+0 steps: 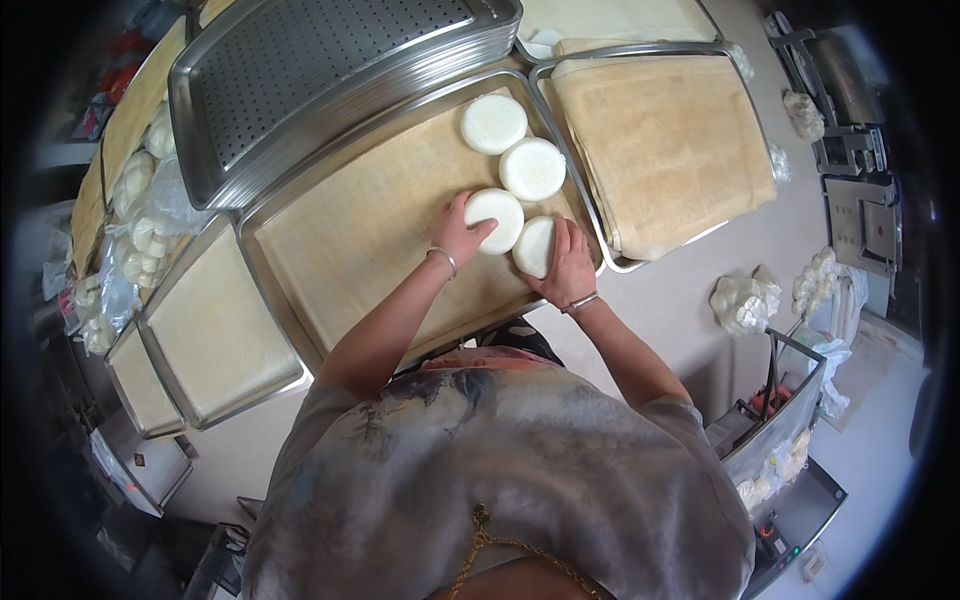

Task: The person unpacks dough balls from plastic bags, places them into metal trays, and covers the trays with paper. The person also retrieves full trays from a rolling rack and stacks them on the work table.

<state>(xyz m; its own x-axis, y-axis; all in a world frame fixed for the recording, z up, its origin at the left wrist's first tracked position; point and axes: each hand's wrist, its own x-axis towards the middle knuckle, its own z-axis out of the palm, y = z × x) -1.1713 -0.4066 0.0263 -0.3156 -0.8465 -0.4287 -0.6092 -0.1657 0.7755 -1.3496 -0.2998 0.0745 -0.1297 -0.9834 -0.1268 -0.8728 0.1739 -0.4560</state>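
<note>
Toward the right end of a lined metal tray (262,262) are several thick, round, white buns, smooth and flat-topped. My left hand (461,235) curls around the left edge of one bun (499,222), its thumb on the near side. Another bun (534,247), just to the right and nearer me, is gripped by my right hand (569,268) from its right side. These two buns sit close together. Beyond them are a third bun (533,169) and, farthest away, one more bun (493,124). Tan cloth or paper (370,230) lies under the buns.
A stack of perforated metal trays (320,75) rises behind the lined tray. To the right, a tray holds a pile of tan sheets (660,150). Smaller lined trays (220,320) stand at left, near bagged white buns (140,190). More bagged buns (745,300) lie at right.
</note>
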